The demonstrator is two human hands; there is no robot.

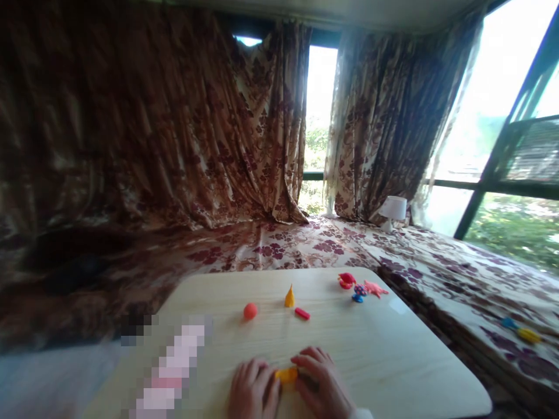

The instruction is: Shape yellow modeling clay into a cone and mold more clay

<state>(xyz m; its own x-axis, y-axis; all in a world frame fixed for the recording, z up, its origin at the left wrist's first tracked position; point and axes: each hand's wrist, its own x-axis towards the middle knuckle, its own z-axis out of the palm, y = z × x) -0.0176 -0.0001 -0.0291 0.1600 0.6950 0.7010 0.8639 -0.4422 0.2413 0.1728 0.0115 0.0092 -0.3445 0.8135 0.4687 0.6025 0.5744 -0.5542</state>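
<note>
A short yellow-orange piece, which looks like modelling clay (286,375), lies low over the near part of the table between my two hands. My left hand (252,387) has its fingers curled and close together, with the tips against the piece's left end. From the other side, my right hand (322,378) pinches the right end between thumb and fingers. Farther back stand an orange ball (250,311) and a yellow pointed cone (290,297). A small red stick (302,314) lies just in front of the cone.
The pale wooden table (371,355) has rounded corners. At its far right are a red figure (346,281), a blue mushroom-like figure (358,293) and a pink figure (375,288). A pixelated patch covers the left side. Beyond stands a white lamp (393,210) on flowered cloth.
</note>
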